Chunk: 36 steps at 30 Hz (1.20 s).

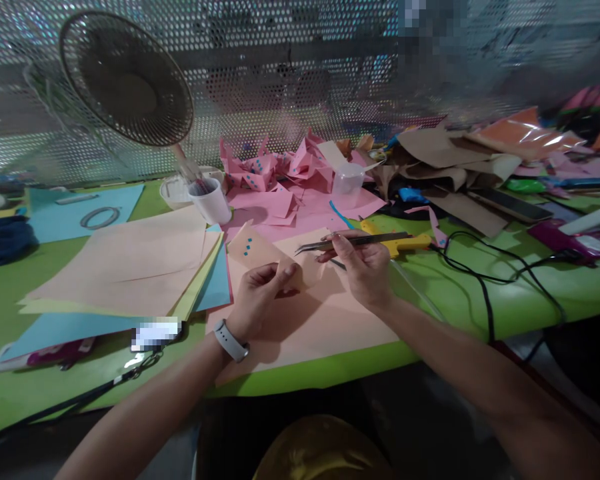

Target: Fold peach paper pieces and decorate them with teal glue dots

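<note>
Left fingers are pinching peach paper, right fingers gripping dark tweezers; across the desk, a white cup is holding sticks, a translucent tub sitting near pink paper.

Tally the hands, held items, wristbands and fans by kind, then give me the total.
Hands: 2, the left hand and the right hand
Tweezers, in the right: 1
Dotted paper piece, in the left: 1
Wristband: 1
Fan: 1
Total: 6
</note>
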{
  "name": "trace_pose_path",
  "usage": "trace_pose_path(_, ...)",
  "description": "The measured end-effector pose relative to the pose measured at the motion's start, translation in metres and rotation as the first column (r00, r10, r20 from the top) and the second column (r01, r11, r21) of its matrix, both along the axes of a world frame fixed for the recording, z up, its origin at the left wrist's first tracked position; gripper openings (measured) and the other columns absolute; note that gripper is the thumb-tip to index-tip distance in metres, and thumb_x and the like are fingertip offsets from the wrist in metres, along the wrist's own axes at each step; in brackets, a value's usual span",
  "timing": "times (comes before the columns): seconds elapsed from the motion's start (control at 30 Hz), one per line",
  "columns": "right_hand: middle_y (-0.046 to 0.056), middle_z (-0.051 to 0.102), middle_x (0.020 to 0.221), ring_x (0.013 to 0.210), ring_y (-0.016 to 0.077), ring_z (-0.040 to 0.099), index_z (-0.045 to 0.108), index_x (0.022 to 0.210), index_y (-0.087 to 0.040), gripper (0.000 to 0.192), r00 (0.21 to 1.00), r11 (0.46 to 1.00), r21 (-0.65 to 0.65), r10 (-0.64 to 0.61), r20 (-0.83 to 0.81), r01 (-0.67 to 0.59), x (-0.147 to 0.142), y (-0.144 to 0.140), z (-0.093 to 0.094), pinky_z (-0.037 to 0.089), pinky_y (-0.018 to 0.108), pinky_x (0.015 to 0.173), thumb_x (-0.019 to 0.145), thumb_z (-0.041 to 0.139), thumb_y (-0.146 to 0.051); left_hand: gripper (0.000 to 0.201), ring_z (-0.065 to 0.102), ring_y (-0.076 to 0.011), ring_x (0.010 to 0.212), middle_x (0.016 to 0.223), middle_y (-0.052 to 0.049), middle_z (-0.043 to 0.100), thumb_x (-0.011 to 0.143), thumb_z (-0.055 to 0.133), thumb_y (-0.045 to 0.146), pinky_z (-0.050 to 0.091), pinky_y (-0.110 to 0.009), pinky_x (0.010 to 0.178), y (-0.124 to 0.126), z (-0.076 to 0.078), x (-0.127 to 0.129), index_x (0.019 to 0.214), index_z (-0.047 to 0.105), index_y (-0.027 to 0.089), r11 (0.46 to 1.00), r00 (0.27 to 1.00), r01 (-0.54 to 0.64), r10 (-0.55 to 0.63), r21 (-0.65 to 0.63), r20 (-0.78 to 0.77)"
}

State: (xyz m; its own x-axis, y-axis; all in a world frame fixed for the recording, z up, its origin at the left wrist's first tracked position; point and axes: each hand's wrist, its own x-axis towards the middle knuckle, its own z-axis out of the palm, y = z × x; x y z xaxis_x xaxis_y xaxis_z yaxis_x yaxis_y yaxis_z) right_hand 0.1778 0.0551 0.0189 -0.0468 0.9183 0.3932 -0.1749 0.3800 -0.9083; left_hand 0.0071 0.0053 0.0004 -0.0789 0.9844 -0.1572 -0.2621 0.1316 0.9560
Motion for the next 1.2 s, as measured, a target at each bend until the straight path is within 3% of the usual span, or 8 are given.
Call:
trace_pose_path(0.2,-0.002,0.073,0.068,0.054,0.0146,0.069,0.068,0.081,-0.022,0.027,0.999,1.000,-0.019,-0.008,-0.040,0.007,-0.001,0.005,-0.005,0.057,0.028,0.056,0.082,0.073,-0.049,0.043,0.063,-0.0137,0.077,0.079,-0.001,0.067,0.063,0.085,0.053,0.061,-0.032,0.077,0.003,0.004,0.001,0.081,0.073,0.016,0.998,0.989,-0.052,0.056,-0.035,0.139)
trace_pose_path(0.4,0.000,0.075,0.075,0.059,0.0140,0.071,0.068,0.083,-0.021,0.031,0.999,0.994,-0.114,-0.010,-0.044,0.005,-0.001,0.014,-0.009,0.060,0.029,0.063,0.082,0.070,-0.052,0.032,0.058,-0.0068,0.066,0.074,0.006,0.058,0.065,0.087,0.030,0.062,-0.033,0.081,0.008,0.002,-0.005,0.079,0.062,0.017,0.993,0.930,-0.102,0.117,-0.060,0.348)
trace_pose_path(0.67,0.000,0.076,0.079,0.067,0.0159,0.073,0.069,0.086,-0.023,0.035,0.982,0.964,-0.233,0.092,-0.165,-0.129,0.004,0.016,0.010,0.061,0.032,0.070,0.075,0.076,-0.055,0.035,0.057,-0.0070,0.069,0.079,0.006,0.056,0.069,0.082,0.025,0.062,-0.035,0.079,0.009,-0.002,-0.011,0.093,0.057,0.020,0.995,0.936,-0.096,0.083,0.021,0.343)
trace_pose_path(0.83,0.002,0.076,0.085,0.070,0.0170,0.073,0.071,0.099,-0.023,0.034,0.978,0.983,-0.076,0.176,0.109,-0.168,0.015,0.020,0.011,0.061,0.033,0.071,0.080,0.074,-0.050,0.035,0.057,-0.0065,0.075,0.080,0.006,0.056,0.068,0.082,0.026,0.060,-0.032,0.083,0.010,-0.003,-0.014,0.088,0.055,0.019,0.993,0.957,-0.088,0.061,0.083,0.283)
trace_pose_path(0.9,0.004,0.077,0.097,0.086,0.0186,0.073,0.072,0.104,-0.025,0.024,0.909,0.961,0.152,0.158,0.385,-0.231,0.024,0.024,0.006,0.059,0.035,0.081,0.085,0.071,-0.041,0.032,0.057,-0.0064,0.076,0.082,0.005,0.057,0.070,0.081,0.029,0.060,-0.030,0.085,0.012,-0.004,-0.016,0.086,0.056,0.019,0.989,0.967,-0.089,0.057,0.121,0.248)
trace_pose_path(0.97,0.006,0.074,0.112,0.103,0.0202,0.069,0.072,0.112,-0.027,0.023,0.746,0.858,0.325,0.097,0.659,-0.399,0.036,0.029,-0.002,0.055,0.037,0.090,0.091,0.063,-0.029,0.031,0.060,-0.0083,0.080,0.089,0.004,0.061,0.070,0.080,0.031,0.059,-0.029,0.083,0.016,-0.007,-0.018,0.088,0.058,0.020,0.983,0.969,-0.113,0.077,0.144,0.235)
trace_pose_path(1.1,0.012,0.067,0.126,0.111,0.0219,0.065,0.062,0.131,-0.021,0.043,0.345,0.668,0.340,-0.131,0.929,-0.662,0.054,0.039,-0.018,0.053,0.037,0.091,0.090,0.055,-0.010,0.033,0.065,-0.0138,0.088,0.102,0.002,0.066,0.068,0.081,0.033,0.060,-0.032,0.079,0.022,-0.012,-0.021,0.092,0.061,0.023,0.972,0.956,-0.194,0.156,0.135,0.249)
trace_pose_path(1.2,0.014,0.067,0.127,0.109,0.0219,0.065,0.062,0.132,-0.021,0.043,0.190,0.584,0.364,-0.338,0.922,-0.726,0.058,0.044,-0.029,0.052,0.038,0.091,0.092,0.053,-0.009,0.031,0.066,-0.0144,0.086,0.099,0.002,0.066,0.068,0.081,0.031,0.060,-0.035,0.081,0.023,-0.012,-0.021,0.087,0.058,0.022,0.970,0.957,-0.204,0.168,0.134,0.236)
